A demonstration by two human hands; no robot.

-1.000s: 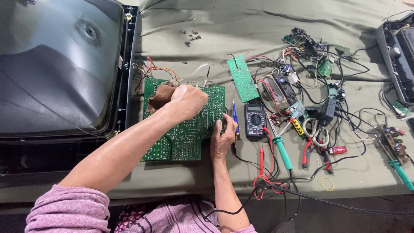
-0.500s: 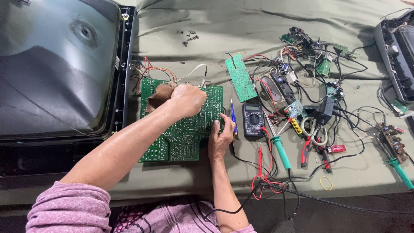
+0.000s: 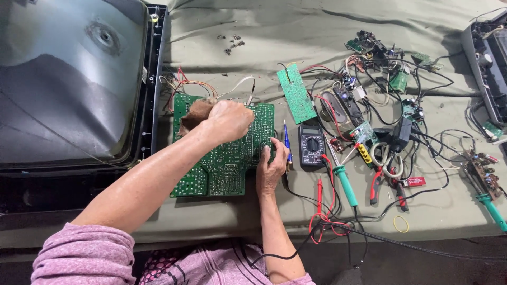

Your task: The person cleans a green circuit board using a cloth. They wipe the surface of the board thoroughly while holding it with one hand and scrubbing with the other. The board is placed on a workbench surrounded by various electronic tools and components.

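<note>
A large green circuit board (image 3: 224, 163) lies solder side up on the olive cloth in front of me. My left hand (image 3: 229, 120) is closed on a brown brush (image 3: 194, 113) whose bristles rest on the board's far left part. My right hand (image 3: 271, 164) grips the board's right edge, fingers curled over it. Coloured wires (image 3: 185, 84) run from the board's far edge toward the television.
A television (image 3: 68, 84) lies on the left. Right of the board: a blue screwdriver (image 3: 287, 140), black multimeter (image 3: 311, 145) with red probes, green-handled soldering iron (image 3: 346, 184), red pliers (image 3: 376, 184), a narrow green board (image 3: 296, 94), small modules, tangled cables, loose screws (image 3: 232, 43).
My left hand and the brush have shifted slightly over the board's far part; my right hand stays on the board's right edge.
</note>
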